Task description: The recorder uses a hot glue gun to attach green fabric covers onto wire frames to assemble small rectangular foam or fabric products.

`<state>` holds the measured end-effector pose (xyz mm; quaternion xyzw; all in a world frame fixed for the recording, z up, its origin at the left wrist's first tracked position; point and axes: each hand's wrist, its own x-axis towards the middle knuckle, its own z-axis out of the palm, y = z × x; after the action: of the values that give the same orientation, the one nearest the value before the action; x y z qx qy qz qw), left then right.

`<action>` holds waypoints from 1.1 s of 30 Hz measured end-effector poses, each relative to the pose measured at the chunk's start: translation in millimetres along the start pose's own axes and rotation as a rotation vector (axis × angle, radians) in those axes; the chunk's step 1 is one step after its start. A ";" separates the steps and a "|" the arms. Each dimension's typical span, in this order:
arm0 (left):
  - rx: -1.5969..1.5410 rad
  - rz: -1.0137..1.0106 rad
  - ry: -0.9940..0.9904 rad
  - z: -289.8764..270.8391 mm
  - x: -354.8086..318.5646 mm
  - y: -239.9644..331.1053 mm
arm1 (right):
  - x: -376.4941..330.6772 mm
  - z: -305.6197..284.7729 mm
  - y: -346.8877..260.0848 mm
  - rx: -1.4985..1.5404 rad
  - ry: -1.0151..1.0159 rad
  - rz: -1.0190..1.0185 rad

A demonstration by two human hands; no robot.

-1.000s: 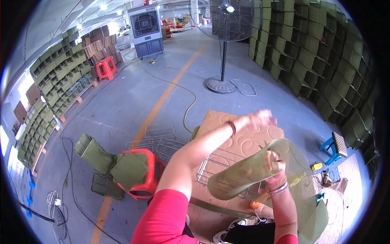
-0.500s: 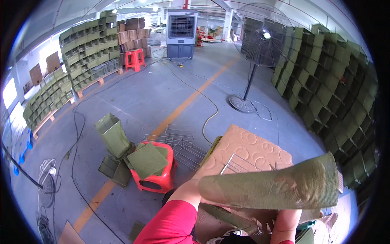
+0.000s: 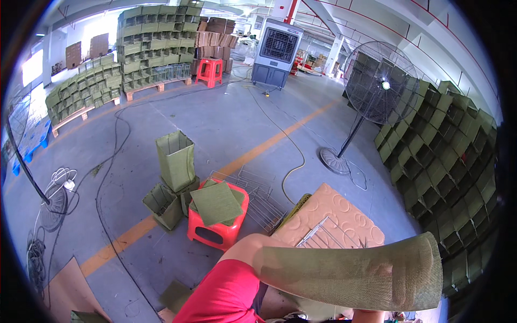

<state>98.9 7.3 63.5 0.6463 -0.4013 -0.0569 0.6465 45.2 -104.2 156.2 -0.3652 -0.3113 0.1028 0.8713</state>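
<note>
A long green mesh fabric sleeve (image 3: 350, 274) stretches sideways in front of me, raised off the floor. My left forearm runs into its narrower left end, and my left hand (image 3: 271, 260) shows only as a faint skin-toned patch through the mesh. From below, my right forearm (image 3: 368, 316) reaches up behind the wider right end, which hides that hand. The fingers of both hands are out of sight. Just beyond the sleeve, a metal wire frame (image 3: 323, 236) lies on a tan padded board with embossed circles (image 3: 347, 207).
Flat green fabric pieces (image 3: 217, 203) lie on a red stool (image 3: 232, 229). Beside it are green fabric boxes (image 3: 176, 160) and wire frames (image 3: 261, 202). A pedestal fan (image 3: 381, 83), an air cooler (image 3: 276, 51) and stacked green boxes (image 3: 439, 145) stand farther off. Cables (image 3: 102, 199) cross the floor.
My view has turned left and tilted, so the surroundings shift right. The sleeve's right end sits lower and my right forearm shows less. The sleeve's surface looks smoother.
</note>
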 end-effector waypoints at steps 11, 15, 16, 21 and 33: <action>-0.054 0.085 -0.006 40.6 -2.6 -0.4 | -37.5 -17.3 -16.3 0.003 -0.118 -0.036; -0.077 0.103 -0.027 59.3 -1.6 -3.8 | -60.8 -30.9 -24.7 0.008 -0.144 -0.065; -0.083 0.107 -0.035 64.2 -1.0 -5.0 | -67.1 -34.9 -26.9 0.009 -0.149 -0.074; -0.110 0.124 -0.063 86.1 8.2 -9.8 | -100.7 -55.4 -36.8 0.018 -0.180 -0.112; 1.014 0.688 0.817 -70.1 125.5 26.8 | -162.9 -124.7 -40.0 0.051 -0.258 -0.216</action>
<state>212.7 -7.4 154.0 0.6730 -0.2857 0.5871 0.3475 -7.6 -270.3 40.8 -0.2912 -0.4554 0.0623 0.8390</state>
